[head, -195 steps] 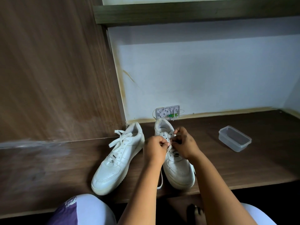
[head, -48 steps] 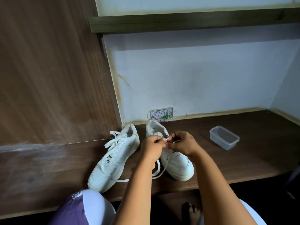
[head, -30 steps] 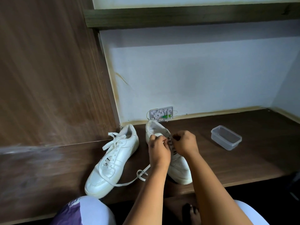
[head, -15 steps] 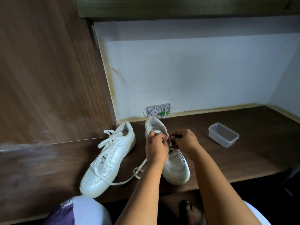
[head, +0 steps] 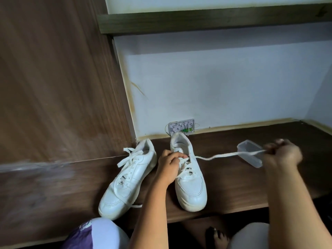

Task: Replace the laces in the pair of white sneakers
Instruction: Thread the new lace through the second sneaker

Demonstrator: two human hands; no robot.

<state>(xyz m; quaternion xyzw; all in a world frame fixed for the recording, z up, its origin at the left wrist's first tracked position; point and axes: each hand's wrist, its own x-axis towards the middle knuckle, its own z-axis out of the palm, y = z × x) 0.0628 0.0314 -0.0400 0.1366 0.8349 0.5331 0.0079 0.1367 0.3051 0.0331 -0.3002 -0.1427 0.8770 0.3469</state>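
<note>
Near edge: two shoes (head: 191, 178) on the shelf (head: 233, 180). Left hand (head: 168, 165) curled on the right shoe's eyelets, pinning it. Right hand (head: 282, 152) (blurred) pinching the lace (head: 224, 155), drawn taut rightward toward the far tub (head: 250, 155). Risk: hard tug dragging the shoe, or knocking the tub.

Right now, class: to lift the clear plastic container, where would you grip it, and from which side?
Probably grip the clear plastic container across its two long walls, from above: it sits open-side up, lidless. The right hand and lace cross above it.
</note>
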